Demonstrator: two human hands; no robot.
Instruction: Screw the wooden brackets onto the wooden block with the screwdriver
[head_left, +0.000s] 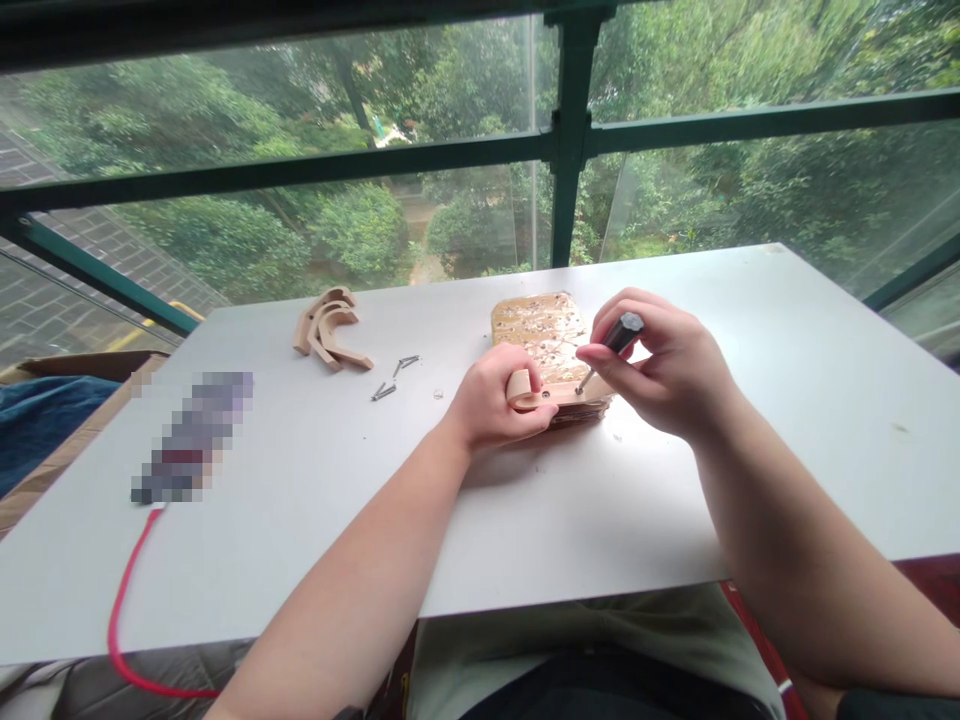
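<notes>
Wooden hook (561, 396) on holed block (536, 325), loose screws (384, 393), curved pieces (321, 330) leftward.

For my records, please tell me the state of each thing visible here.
Left hand: gripping the wooden hook
Right hand: gripping the screwdriver
Screwdriver: tilted, tip down
Wooden hook: held over the block's near edge
Block: flat, top pitted
Screws: loose, in two groups
Other hooks: lying together
Red cable: curved
Pixelated item: cannot tell
</notes>
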